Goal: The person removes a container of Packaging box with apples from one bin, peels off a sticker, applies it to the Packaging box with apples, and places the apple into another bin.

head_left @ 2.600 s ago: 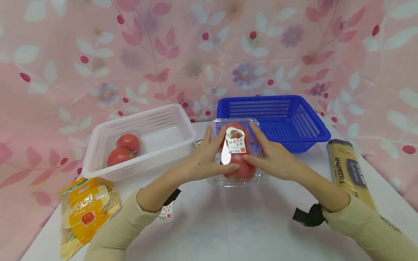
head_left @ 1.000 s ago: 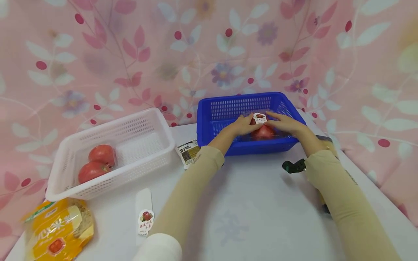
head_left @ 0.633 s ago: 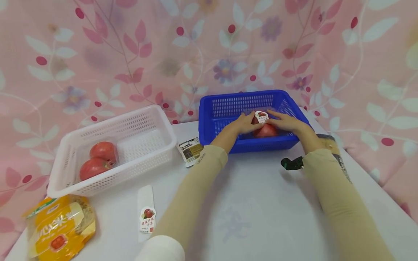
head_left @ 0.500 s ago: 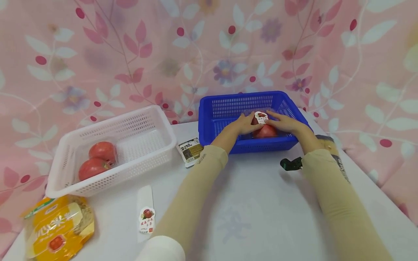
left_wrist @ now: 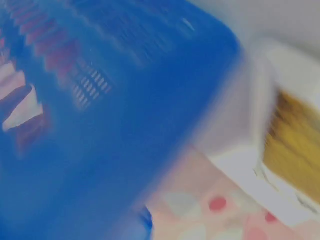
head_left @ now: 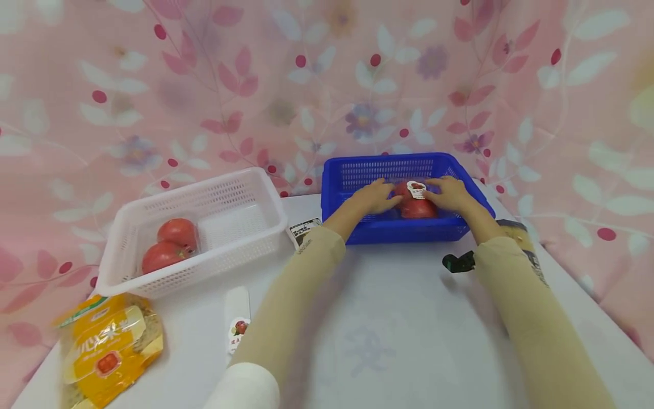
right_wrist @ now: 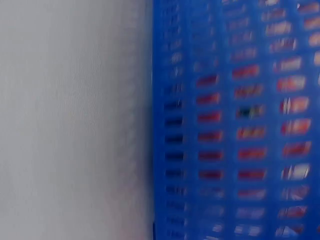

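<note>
A clear plastic box of red tomatoes (head_left: 419, 208) with a white label sits inside the blue basket (head_left: 409, 232). On the box's left is my left hand (head_left: 372, 199), fingers loosely bent and the thumb just short of the label. My right hand (head_left: 449, 193) is over the box's right side, its fingers and thumb spread off the label. Both wrist views are blurred and show mainly the blue basket's wall (left_wrist: 150, 110), with red showing through the slots of the basket (right_wrist: 225, 127) in the right one. Neither hand appears there.
To the left stands a white basket (head_left: 240, 245) with a pack of two tomatoes (head_left: 171, 247). A yellow food bag (head_left: 109, 346) lies before it. A label strip (head_left: 237, 312), a small packet (head_left: 304, 229) and a spaghetti pack (head_left: 518, 234) lie on the table.
The tomato box has gone from above the table into the blue basket. Since half a second ago my hands have moved apart, thumbs leaving the label. The head view has shifted slightly.
</note>
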The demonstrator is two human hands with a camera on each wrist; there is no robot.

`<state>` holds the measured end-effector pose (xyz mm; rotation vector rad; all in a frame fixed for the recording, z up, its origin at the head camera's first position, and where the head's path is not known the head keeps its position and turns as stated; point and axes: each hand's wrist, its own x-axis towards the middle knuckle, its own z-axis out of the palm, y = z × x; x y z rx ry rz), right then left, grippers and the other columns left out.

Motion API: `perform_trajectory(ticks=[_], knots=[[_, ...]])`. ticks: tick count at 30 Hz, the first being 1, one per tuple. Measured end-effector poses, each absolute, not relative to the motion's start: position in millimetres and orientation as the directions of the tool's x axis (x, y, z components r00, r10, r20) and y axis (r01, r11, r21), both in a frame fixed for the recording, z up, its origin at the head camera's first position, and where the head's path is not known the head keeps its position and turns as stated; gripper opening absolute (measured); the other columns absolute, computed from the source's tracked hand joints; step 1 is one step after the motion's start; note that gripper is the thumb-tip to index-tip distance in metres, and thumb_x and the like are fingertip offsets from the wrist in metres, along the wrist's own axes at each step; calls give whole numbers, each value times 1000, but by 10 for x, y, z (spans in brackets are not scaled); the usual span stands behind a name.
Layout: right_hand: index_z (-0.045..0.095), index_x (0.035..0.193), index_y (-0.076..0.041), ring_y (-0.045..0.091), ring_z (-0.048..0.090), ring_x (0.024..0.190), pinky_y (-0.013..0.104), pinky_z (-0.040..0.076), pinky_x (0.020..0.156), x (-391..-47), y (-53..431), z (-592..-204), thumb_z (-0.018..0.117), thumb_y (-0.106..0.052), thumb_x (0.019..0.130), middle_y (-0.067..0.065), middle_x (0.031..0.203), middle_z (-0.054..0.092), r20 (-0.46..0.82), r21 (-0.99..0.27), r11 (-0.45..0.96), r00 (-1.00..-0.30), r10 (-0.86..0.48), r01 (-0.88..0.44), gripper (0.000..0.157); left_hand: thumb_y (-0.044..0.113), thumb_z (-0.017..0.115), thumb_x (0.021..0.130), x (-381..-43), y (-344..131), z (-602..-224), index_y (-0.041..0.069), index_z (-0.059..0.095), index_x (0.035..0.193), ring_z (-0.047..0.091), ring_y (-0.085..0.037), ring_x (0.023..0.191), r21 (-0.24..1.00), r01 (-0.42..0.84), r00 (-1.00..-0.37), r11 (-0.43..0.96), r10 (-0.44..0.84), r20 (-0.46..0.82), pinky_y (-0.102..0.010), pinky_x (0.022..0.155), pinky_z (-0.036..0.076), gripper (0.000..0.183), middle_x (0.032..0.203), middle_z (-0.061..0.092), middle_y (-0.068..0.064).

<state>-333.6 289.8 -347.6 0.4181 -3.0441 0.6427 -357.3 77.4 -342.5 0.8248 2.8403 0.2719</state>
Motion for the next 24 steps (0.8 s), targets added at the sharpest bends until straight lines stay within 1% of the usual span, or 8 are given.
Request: perform_trajectory(ticks=[3, 6, 9, 12, 14, 16, 20, 24], knots=[[51, 124, 7, 47, 29, 124, 63, 13, 98, -3423, 2781, -3443, 51, -18, 91, 34, 123, 46, 165, -365, 869, -942, -293, -334, 41, 39, 42, 95, -3588, 499, -3330, 17, 50, 131, 45, -21, 117, 176, 507, -851, 844, 523, -52, -37, 92, 42, 43, 133, 40, -7], [53, 121, 8, 46, 30, 123, 61, 13, 99, -3508, 2579, -3358, 50, -15, 90, 33, 119, 50, 234, -371, 838, -914, -332, -400, 39, 34, 46, 94, -3631, 184, -3246, 16, 53, 127, 49, -20, 110, 156, 481, -876, 863, 482, 30, -37, 87, 45, 38, 127, 44, -7], [50, 125, 7, 45, 30, 125, 59, 14, 102, -3595, 2324, -3264, 51, -14, 90, 31, 121, 50, 256, -395, 798, -889, -380, -455, 41, 36, 46, 94, -3673, -141, -3211, 14, 47, 133, 44, -27, 119, 179, 443, -896, 878, 429, 115, -41, 94, 41, 45, 135, 39, -12], [41, 134, 4, 43, 27, 128, 57, 16, 103, -3674, 2046, -3195, 52, -17, 92, 28, 131, 43, 234, -430, 752, -866, -443, -501, 48, 42, 46, 93, -3683, -473, -3202, 13, 34, 141, 32, -33, 129, 226, 385, -919, 895, 350, 181, -45, 102, 30, 58, 146, 25, -16], [35, 138, 1, 41, 25, 130, 55, 19, 104, -3714, 1859, -3175, 52, -21, 92, 26, 139, 35, 210, -467, 719, -854, -475, -515, 53, 44, 47, 92, -3669, -695, -3208, 12, 27, 144, 26, -36, 131, 241, 342, -932, 908, 296, 209, -48, 104, 26, 64, 148, 20, -17], [31, 141, -2, 39, 24, 131, 53, 20, 104, -3747, 1667, -3175, 52, -25, 93, 23, 142, 31, 193, -494, 698, -849, -492, -518, 58, 48, 48, 90, -3634, -906, -3214, 12, 21, 146, 23, -38, 132, 253, 292, -948, 922, 244, 207, -50, 104, 24, 72, 149, 16, -17], [29, 143, -7, 38, 33, 127, 52, 28, 101, -3800, 1292, -3169, 54, -29, 92, 20, 143, 32, 196, -541, 657, -838, -509, -525, 61, 57, 49, 85, -3521, -1287, -3235, 13, 10, 148, 17, -40, 134, 268, 206, -972, 941, 166, 167, -53, 104, 22, 86, 150, 11, -19], [28, 144, -10, 38, 38, 123, 52, 32, 98, -3831, 830, -3125, 53, -32, 91, 18, 143, 32, 219, -592, 563, -787, -576, -577, 62, 62, 48, 82, -3349, -1688, -3195, 19, 2, 148, 12, -41, 134, 255, 72, -991, 964, 40, 130, -57, 103, 21, 91, 151, 4, -19]])
